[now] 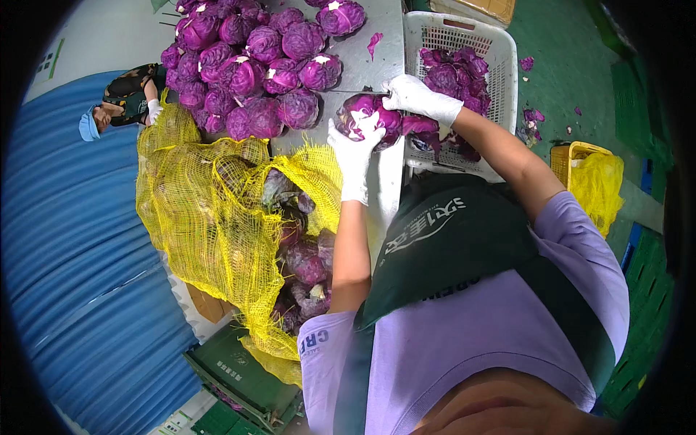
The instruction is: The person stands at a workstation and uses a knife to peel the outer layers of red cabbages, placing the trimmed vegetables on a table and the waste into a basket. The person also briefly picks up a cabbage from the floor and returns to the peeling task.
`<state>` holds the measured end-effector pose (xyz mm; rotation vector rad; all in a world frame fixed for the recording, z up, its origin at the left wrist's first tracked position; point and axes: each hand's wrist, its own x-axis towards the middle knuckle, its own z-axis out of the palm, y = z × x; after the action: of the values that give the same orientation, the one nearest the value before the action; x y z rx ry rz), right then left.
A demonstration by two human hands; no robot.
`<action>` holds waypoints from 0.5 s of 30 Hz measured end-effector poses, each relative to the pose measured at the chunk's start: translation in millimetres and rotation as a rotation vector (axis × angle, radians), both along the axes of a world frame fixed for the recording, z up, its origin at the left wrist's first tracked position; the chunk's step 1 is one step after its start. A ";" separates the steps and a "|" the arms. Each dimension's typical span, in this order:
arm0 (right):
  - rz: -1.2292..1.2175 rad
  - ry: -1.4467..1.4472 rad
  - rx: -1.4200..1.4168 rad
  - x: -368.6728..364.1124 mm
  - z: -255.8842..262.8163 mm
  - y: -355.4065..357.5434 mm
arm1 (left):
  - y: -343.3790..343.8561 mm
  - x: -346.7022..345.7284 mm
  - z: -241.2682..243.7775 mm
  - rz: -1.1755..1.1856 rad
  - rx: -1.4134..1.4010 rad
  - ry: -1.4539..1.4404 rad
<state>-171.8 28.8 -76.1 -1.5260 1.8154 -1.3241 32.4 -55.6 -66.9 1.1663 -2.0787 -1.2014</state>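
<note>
Both my hands wear white gloves and are at one red cabbage (389,122) by the metal table's edge. My left hand (354,155) cups it from the near side, fingers around the pale cut stem end. With bent fingers, my right hand (421,99) grips the cabbage's right side; its fingertips are partly hidden. A loose purple leaf (421,125) extends from beside the cabbage over the white plastic crate (503,60), which holds more torn leaves (448,79). Left of my left forearm, an open yellow mesh sack (217,217) holds untrimmed cabbages (310,263).
Several red cabbages (266,46) are piled on the metal table (375,65). At the left stands another person (130,98) in a blue cap and white gloves. A yellow basket (563,166) with mesh and leaf scraps (533,117) are on the green floor. A green bin (244,370) stands below the sack.
</note>
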 end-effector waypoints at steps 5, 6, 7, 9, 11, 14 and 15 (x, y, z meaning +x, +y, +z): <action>-0.341 0.151 0.203 -35.0 -33.6 4.7 | -0.8 5.3 36.7 -0.072 0.393 0.247; -0.353 0.165 0.310 -40.5 -40.2 7.9 | -18.6 22.3 14.7 -0.088 0.303 0.186; -0.378 0.179 0.427 -47.9 -45.3 16.1 | -22.5 26.6 10.9 -0.086 0.375 0.251; -0.619 0.179 0.391 -63.1 -53.3 35.5 | -28.0 35.0 1.8 -0.084 0.526 0.380; -0.643 0.346 0.479 -83.3 -67.6 51.3 | -40.1 34.3 -11.9 -0.101 0.531 0.445; -0.627 0.385 0.137 -65.2 -30.2 35.2 | -38.1 24.4 -7.0 -0.111 0.570 0.435; -0.465 0.289 0.214 -51.3 0.1 18.6 | -40.7 22.1 -1.5 -0.187 0.512 0.373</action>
<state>-223.1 47.4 -76.0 -1.2780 2.5205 -1.0834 54.6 -96.3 -68.4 0.8631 -1.6730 -1.9528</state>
